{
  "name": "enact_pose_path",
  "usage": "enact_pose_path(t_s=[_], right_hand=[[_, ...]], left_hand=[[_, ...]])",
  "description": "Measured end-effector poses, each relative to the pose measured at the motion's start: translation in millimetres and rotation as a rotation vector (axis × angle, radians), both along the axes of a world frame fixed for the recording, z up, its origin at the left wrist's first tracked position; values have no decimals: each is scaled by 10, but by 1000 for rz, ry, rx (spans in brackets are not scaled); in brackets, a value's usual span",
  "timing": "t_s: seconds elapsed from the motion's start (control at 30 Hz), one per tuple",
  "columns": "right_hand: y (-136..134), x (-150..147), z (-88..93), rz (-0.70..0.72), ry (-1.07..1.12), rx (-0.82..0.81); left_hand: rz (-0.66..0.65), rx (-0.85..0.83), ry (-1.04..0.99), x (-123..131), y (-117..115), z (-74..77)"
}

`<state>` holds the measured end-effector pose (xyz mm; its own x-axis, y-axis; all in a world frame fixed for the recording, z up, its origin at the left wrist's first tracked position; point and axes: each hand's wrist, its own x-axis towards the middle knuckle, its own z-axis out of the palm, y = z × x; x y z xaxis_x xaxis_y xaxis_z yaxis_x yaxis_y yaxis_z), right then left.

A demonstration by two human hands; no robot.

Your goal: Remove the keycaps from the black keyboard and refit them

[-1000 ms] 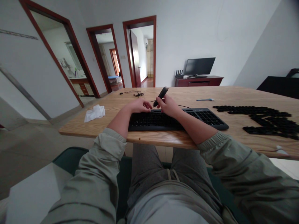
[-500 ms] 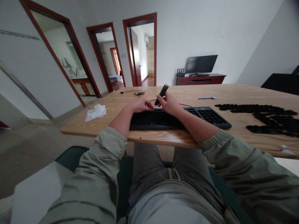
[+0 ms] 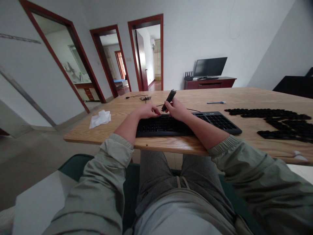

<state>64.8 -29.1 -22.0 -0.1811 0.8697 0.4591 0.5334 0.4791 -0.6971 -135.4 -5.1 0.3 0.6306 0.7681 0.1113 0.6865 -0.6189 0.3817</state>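
My right hand grips a slim black pen-shaped tool with its tip pointing down at a black computer keyboard. The tool's tip is just above the keyboard's top edge, next to the fingertips of my left hand. That hand rests on the keyboard's upper middle and shows nothing held. My right forearm lies across the keyboard's right half. The tool's exact type is too small to tell.
On the wooden table lie a crumpled white tissue, a coiled black cable, a thin blue-and-white stick and rows of small black keycaps. A monitor stands on a far cabinet.
The view has shifted slightly, so the table sits a little higher in the picture. My hands and the black tool keep nearly the same pose.
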Motion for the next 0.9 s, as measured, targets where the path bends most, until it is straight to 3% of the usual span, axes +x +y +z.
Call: enact_pose_path(t_s=[0.23, 0.43, 0.57, 0.77, 0.9], right_hand=[[64, 77, -32, 107, -101, 142], [94, 127, 14, 279, -72, 157], [142, 163, 9, 351, -81, 97], [226, 248, -105, 117, -334, 63], [267, 211, -167, 258, -438, 72]], left_hand=[[1, 65, 18, 37, -38, -23], [146, 410, -174, 133, -63, -46], [45, 337, -51, 256, -38, -80], [145, 345, 6, 274, -34, -88], [168, 346, 27, 262, -27, -86]])
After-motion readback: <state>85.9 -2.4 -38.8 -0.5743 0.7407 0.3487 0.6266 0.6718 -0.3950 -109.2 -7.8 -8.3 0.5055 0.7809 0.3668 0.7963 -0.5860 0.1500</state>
